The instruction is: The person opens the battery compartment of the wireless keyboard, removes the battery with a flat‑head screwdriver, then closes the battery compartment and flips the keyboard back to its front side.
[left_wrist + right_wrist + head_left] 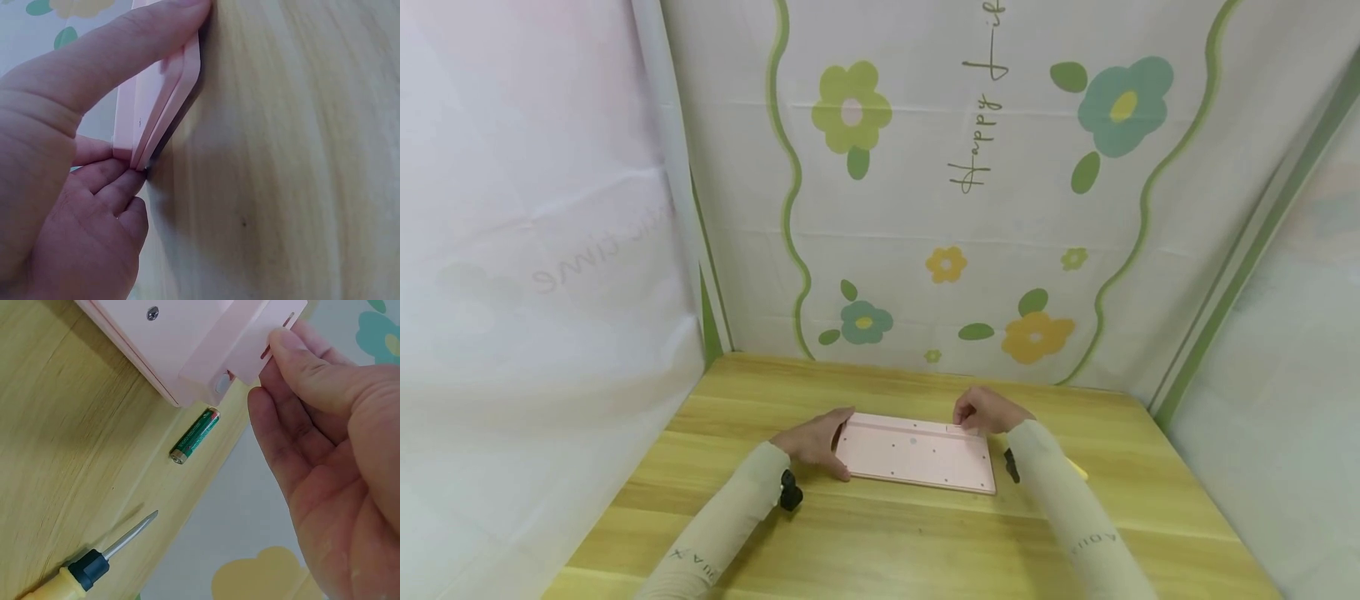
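Observation:
A pink keyboard lies on the wooden table with its screwed underside facing up. Its left end is gripped by my left hand, thumb on the near edge and fingers at the far edge; the left wrist view shows the pink side between them. At the far right corner, my right hand pinches the slotted battery cover, which juts past the keyboard's end. A pale round part shows beside the cover. Near that end a green battery lies loose on the table.
A screwdriver with a yellow handle and black collar lies on the table to the right, mostly behind the right sleeve in the head view. A floral curtain hangs behind the table, with pale cloth at both sides.

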The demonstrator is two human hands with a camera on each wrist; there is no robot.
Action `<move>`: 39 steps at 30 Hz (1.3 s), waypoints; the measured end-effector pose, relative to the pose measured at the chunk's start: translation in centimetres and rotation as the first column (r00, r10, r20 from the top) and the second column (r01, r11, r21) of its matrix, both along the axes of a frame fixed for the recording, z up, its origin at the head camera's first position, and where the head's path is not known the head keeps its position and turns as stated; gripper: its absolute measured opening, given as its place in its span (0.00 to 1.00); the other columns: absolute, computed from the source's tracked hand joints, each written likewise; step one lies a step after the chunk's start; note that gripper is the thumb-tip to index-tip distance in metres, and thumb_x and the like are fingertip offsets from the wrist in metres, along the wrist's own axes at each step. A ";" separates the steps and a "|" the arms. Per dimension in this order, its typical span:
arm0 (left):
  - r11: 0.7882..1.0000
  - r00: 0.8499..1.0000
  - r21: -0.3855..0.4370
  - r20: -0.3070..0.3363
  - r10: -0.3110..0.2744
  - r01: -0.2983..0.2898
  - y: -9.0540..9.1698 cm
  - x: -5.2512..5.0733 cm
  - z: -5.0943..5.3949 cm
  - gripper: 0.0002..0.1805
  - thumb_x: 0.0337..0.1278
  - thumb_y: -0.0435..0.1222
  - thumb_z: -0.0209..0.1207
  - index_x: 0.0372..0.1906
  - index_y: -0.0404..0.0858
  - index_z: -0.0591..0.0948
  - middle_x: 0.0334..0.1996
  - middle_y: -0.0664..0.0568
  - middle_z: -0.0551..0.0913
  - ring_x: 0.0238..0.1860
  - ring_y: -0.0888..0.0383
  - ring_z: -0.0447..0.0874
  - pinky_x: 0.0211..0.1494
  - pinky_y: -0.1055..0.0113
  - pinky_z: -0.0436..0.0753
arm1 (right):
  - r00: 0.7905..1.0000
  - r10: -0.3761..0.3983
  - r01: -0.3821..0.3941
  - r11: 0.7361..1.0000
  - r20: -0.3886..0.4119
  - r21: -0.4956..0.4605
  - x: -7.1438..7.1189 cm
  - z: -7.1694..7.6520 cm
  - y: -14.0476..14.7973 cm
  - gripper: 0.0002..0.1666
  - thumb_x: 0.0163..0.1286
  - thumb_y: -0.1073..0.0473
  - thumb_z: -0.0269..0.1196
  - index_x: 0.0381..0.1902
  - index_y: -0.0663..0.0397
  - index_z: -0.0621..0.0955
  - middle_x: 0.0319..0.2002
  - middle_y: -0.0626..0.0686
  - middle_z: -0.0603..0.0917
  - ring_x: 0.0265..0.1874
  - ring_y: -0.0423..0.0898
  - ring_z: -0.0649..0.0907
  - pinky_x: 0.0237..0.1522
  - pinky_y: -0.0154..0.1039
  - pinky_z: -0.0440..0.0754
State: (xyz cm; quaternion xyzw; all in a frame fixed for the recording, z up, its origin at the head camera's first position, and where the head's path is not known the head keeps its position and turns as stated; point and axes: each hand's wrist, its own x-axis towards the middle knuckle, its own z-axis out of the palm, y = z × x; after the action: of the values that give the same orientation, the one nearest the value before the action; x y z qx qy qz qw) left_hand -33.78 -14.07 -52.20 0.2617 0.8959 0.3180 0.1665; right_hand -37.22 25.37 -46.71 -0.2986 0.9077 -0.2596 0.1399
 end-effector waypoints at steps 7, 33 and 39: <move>1.000 1.000 -0.003 -0.009 -0.007 0.007 0.1 0.2 0.0 0.71 0.42 0.48 0.85 0.85 0.33 0.51 0.85 0.38 0.55 0.84 0.39 0.55 0.84 0.43 0.61 | 1.000 -0.009 0.009 1.000 0.005 0.016 0.2 0.2 -0.1 0.07 0.72 0.76 0.64 0.40 0.66 0.88 0.35 0.61 0.88 0.30 0.43 0.78 0.32 0.31 0.77; 1.000 0.999 -0.002 -0.035 -0.012 0.012 0.1 0.2 0.3 0.70 0.44 0.47 0.84 0.85 0.31 0.50 0.85 0.36 0.54 0.84 0.39 0.54 0.84 0.43 0.61 | 0.964 0.002 0.021 0.996 -0.267 0.084 1.4 -2.0 0.1 0.08 0.66 0.73 0.71 0.39 0.58 0.93 0.39 0.54 0.92 0.39 0.43 0.88 0.44 0.37 0.89; 1.000 0.999 -0.007 -0.031 -0.006 0.006 0.2 0.5 0.4 0.70 0.44 0.47 0.84 0.85 0.31 0.51 0.84 0.36 0.55 0.84 0.39 0.56 0.84 0.44 0.61 | 0.954 -0.057 0.076 0.996 -0.296 0.056 2.2 -2.4 0.3 0.09 0.65 0.74 0.72 0.40 0.61 0.93 0.39 0.56 0.92 0.39 0.46 0.88 0.42 0.36 0.89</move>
State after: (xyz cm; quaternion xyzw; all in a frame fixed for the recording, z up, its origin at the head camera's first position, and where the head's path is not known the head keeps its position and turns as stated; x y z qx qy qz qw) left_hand -33.32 -13.86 -51.82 0.2687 0.8987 0.3103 0.1542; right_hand -35.06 25.63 -49.12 -0.2983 0.9361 -0.1865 0.0045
